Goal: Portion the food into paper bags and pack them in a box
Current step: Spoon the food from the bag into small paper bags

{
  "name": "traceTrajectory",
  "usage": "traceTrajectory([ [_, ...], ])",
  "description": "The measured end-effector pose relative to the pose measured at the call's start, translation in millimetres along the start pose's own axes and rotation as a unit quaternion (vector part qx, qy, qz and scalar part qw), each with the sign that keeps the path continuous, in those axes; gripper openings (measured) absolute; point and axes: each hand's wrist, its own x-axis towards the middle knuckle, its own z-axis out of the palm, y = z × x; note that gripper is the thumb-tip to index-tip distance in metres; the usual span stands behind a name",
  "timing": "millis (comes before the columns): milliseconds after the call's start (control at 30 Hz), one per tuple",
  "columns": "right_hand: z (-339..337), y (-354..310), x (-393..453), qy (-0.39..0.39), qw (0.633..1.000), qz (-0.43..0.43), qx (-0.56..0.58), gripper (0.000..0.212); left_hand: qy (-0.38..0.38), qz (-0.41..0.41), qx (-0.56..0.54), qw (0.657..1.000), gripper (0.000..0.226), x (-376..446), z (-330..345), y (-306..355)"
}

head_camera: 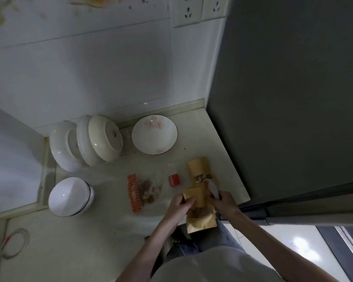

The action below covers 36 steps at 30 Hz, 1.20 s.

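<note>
A brown paper bag (201, 221) with dark brown food showing in its window is held between both hands over the counter's front edge. My left hand (180, 204) pinches its folded top flap on the left. My right hand (222, 200) grips the bag's right side and also holds a white scoop (213, 187). More brown paper bags (198, 166) lie flat just beyond. A clear plastic bag with orange printed edge (135, 193) holds brown food pieces (149, 191) to the left. No box is in view.
A flowered plate (154, 134) lies at the back of the counter. White bowls (86, 142) stand on edge in a rack at the left, and an upturned white bowl (70, 196) sits nearer. A dark fridge wall (283, 98) bounds the right. A small red packet (174, 180) lies mid-counter.
</note>
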Motion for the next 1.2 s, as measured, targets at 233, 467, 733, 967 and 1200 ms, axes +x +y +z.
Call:
traceTrajectory([
  [233, -39.9, -9.1, 44.7, 0.103, 0.992, -0.046, -0.051, 0.010, -0.035, -0.052, -0.053, 0.997, 0.027, 7.6, -23.4, -17.9],
  [467, -66.3, -21.9, 88.2, 0.168, 0.984, -0.026, -0.061, 0.016, -0.019, -0.080, -0.097, 0.992, 0.025, -2.9, -66.1, -55.7],
  [733, -51.6, -21.2, 109.2, 0.162, 0.979, 0.021, -0.124, 0.030, 0.055, -0.087, -0.086, 0.991, 0.022, -32.3, -85.7, -82.7],
  [967, -48.0, -30.3, 89.8, 0.159, 0.975, -0.039, -0.150, 0.036, 0.111, -0.074, -0.141, 0.981, 0.021, -42.0, -96.9, -91.6],
  [1200, -7.3, -14.0, 18.6, -0.046, 0.953, -0.108, -0.279, 0.022, 0.170, -0.054, -0.172, 0.969, 0.020, -55.8, -102.0, -92.8],
])
